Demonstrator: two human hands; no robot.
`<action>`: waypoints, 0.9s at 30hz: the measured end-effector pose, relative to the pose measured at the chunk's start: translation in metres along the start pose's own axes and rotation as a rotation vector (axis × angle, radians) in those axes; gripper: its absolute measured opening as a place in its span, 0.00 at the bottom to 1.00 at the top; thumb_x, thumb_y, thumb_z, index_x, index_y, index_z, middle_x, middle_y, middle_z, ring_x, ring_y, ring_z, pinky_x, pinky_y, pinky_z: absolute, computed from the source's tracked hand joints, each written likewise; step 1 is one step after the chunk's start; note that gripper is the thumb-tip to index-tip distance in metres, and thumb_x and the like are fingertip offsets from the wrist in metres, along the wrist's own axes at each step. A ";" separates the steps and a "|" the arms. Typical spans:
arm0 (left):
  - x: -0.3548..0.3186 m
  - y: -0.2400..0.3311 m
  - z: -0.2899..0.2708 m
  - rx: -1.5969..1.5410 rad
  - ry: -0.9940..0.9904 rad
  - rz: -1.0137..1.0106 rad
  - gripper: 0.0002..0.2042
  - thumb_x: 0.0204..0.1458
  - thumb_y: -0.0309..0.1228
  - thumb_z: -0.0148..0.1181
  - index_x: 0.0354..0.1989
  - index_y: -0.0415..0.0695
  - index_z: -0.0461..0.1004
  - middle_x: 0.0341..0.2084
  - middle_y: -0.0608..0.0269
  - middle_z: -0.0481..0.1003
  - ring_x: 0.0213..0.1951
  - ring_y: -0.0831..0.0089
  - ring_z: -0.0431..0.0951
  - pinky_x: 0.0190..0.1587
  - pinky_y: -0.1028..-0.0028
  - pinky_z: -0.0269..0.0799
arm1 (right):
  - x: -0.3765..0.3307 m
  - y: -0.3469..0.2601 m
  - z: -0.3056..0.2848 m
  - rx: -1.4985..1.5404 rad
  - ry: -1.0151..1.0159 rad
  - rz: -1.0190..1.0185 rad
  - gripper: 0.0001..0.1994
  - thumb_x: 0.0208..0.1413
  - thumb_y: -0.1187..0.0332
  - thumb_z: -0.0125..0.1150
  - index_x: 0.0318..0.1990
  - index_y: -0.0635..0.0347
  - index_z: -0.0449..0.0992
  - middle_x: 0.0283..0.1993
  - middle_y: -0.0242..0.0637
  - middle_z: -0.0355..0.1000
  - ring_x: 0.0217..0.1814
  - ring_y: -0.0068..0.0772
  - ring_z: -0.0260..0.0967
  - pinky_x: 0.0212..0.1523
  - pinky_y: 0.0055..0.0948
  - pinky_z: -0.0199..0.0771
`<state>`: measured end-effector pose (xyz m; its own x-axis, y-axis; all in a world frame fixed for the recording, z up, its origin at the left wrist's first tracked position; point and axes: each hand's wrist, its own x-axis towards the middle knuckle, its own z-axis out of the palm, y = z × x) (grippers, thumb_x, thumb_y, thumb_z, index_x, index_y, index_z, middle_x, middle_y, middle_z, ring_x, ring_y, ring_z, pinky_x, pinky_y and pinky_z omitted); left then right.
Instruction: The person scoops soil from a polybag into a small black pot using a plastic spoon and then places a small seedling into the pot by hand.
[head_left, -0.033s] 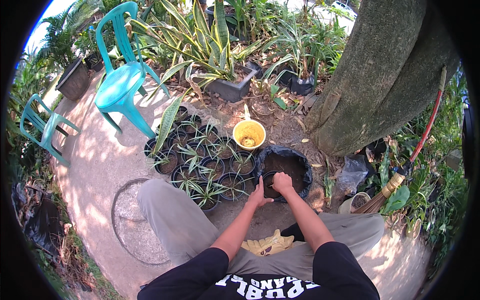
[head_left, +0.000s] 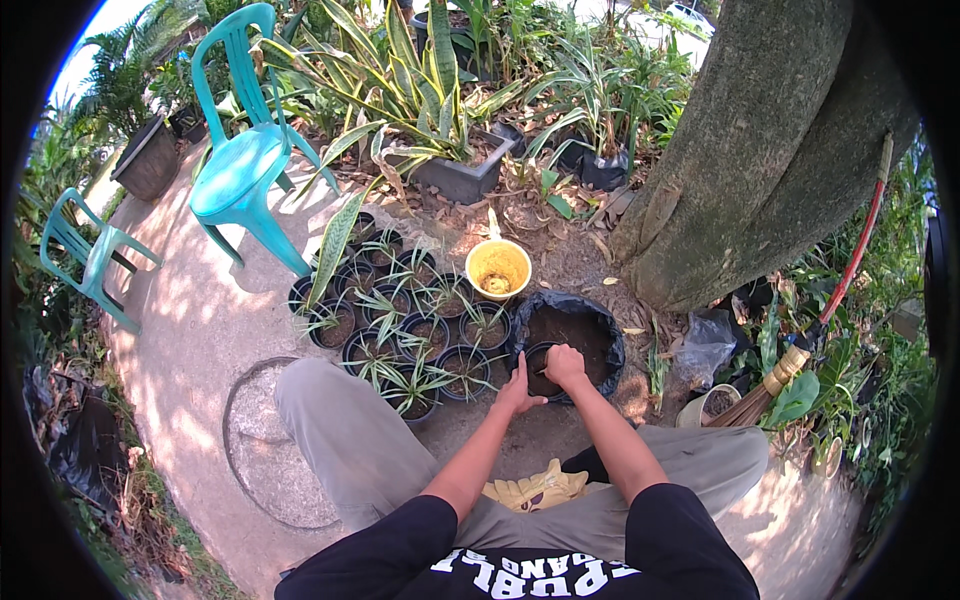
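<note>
A small black pot (head_left: 537, 383) filled with dark soil sits inside the near left part of a soil-filled black plastic bag (head_left: 612, 335). My left hand (head_left: 518, 390) cups that pot's near left side, fingers up along the rim and thumb stretched to the right. Over the pot, my right hand (head_left: 565, 366) is closed in a fist. A thin pale tip shows beside it at the soil; the fist hides what it grips. To the left stand several small black pots (head_left: 425, 338) with striped, grassy-leaved seedlings.
A yellow dipper (head_left: 498, 270) stands beyond the bag. Yellow gloves (head_left: 537, 487) lie between my legs. A tree trunk (head_left: 740, 150) rises at the right, near a stick broom (head_left: 780, 372) and a whitish pot (head_left: 706, 404). Green chairs (head_left: 245, 165) stand at the left.
</note>
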<state>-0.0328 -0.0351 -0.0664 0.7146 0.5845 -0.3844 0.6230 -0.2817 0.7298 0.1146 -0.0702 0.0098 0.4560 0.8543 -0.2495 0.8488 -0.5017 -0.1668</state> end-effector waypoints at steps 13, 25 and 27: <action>-0.009 0.017 -0.016 0.123 0.040 0.010 0.72 0.30 0.57 0.78 0.73 0.61 0.19 0.64 0.42 0.63 0.61 0.44 0.68 0.60 0.52 0.68 | -0.001 -0.007 -0.009 -0.030 -0.147 0.129 0.15 0.48 0.64 0.64 0.41 0.63 0.82 0.45 0.54 0.79 0.49 0.51 0.78 0.50 0.42 0.79; -0.013 0.018 -0.016 0.089 0.074 -0.016 0.70 0.30 0.56 0.77 0.74 0.62 0.23 0.65 0.52 0.64 0.61 0.48 0.69 0.58 0.52 0.69 | -0.013 -0.005 -0.010 -0.077 -0.239 0.157 0.16 0.50 0.64 0.65 0.45 0.61 0.82 0.48 0.49 0.79 0.52 0.46 0.78 0.52 0.39 0.79; -0.014 0.017 -0.017 0.078 0.074 -0.017 0.70 0.30 0.56 0.78 0.74 0.62 0.23 0.65 0.52 0.64 0.61 0.48 0.69 0.58 0.52 0.69 | -0.016 -0.009 -0.013 -0.067 -0.250 0.161 0.15 0.50 0.64 0.65 0.44 0.61 0.82 0.48 0.49 0.79 0.52 0.45 0.78 0.51 0.38 0.79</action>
<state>-0.0379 -0.0355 -0.0392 0.6802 0.6432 -0.3517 0.6597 -0.3279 0.6762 0.1027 -0.0776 0.0282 0.5128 0.7005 -0.4963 0.7908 -0.6105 -0.0446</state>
